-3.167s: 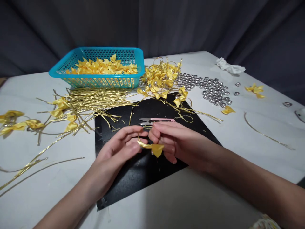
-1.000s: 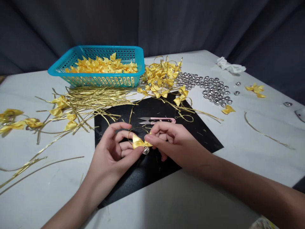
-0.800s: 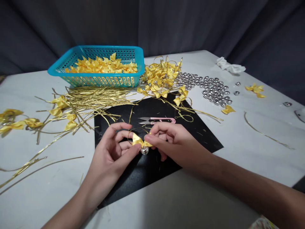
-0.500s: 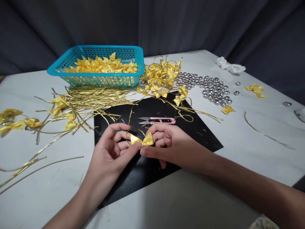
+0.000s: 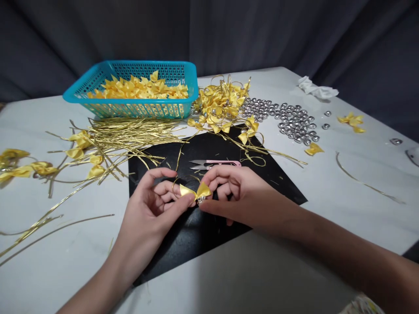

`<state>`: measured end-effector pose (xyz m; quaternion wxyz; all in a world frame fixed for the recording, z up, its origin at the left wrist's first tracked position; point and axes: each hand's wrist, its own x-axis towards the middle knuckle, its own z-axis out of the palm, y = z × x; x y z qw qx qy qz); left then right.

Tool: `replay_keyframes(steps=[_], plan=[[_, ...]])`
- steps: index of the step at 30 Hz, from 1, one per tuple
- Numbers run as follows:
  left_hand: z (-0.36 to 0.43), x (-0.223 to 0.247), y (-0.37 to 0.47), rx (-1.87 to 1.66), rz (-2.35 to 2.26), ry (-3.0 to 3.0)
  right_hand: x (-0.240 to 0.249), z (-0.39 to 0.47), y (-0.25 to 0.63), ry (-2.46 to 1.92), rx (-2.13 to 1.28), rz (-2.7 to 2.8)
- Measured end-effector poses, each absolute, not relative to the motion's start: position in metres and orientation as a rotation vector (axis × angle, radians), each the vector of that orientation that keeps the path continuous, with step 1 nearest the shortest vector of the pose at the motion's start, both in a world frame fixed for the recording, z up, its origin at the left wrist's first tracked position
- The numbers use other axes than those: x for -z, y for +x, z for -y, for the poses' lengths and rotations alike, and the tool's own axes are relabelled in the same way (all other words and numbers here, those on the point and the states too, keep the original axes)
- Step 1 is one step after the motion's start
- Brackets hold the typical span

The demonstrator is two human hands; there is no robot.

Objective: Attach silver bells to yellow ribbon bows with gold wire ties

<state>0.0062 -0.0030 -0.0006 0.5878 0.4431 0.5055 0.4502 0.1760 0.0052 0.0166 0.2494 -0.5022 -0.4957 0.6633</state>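
two hands (image 5: pixel 147 207), one basket (image 5: pixel 131 101), one black mat (image 5: pixel 196 233)

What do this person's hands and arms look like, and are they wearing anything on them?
Both the left hand and right hand are bare: no gloves, rings, watch or bracelets show. No sleeves cover the visible forearms. A pale, ruffled-looking edge shows below the right forearm, perhaps clothing.
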Motion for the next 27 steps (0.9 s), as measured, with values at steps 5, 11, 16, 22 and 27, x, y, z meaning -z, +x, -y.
replay_keyframes(steps=[5,11,16,22,27], plan=[[0.002,0.004,0.004,-1.068,-1.149,1.023,-0.015,-0.007,0.176,-1.333,-1.855,1.299],[0.003,0.007,0.001,-1.048,-1.103,1.051,-0.016,-0.008,0.174,-1.337,-1.858,1.273],[0.003,0.005,0.003,-0.948,-1.081,1.069,-0.014,-0.010,0.176,-1.328,-1.875,1.195],[0.005,-0.001,0.000,-0.924,-1.028,1.121,-0.017,-0.011,0.178,-1.237,-1.961,1.056],[0.003,-0.010,-0.007,-0.917,-1.013,0.942,-0.014,-0.012,0.174,-1.302,-1.874,1.030]])
